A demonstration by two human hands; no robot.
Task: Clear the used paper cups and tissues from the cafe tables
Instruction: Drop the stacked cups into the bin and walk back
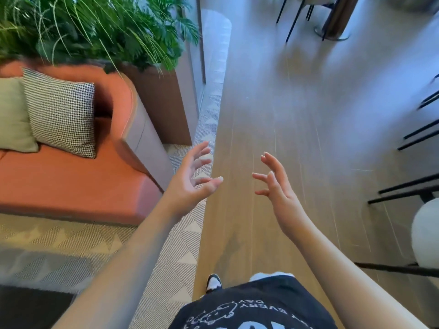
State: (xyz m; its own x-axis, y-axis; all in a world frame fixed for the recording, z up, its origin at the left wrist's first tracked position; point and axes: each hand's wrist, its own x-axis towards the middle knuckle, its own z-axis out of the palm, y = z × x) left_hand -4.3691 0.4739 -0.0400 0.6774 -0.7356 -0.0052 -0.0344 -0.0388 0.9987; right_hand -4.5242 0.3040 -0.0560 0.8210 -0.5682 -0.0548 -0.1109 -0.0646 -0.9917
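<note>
1. Both hands are held out in front of the body with nothing in them: the left hand [190, 179] has its fingers spread and loosely bent, and the right hand [275, 184] mirrors it, palms turned roughly toward each other.
2. No used paper cups or tissues can be seen, and no cafe tabletop is shown; only black metal chair legs [418, 136] at the right edge and a round metal table base [332, 34] far ahead are visible, so where the task's things lie cannot be told.
3. A pale wood-plank floor [297, 115] is underfoot, beside a chevron-patterned woven rug [180, 252].
4. On the left stands an orange upholstered sofa [71, 184] with a black-and-white houndstooth cushion [61, 112] and a green cushion [11, 115], backed by a brown planter of green palms [95, 27].
5. Paper cups would likely be light and easily crushed, and possibly holding dregs, so a gentle grasp round the wall, kept upright, is advised; tissues, soft and limp, could be pinched or bunched.
6. On the black T-shirt [256, 307], seen upside down, "EVERY DAY" is legible beneath a white outline cartoon; the rest is cut off.
</note>
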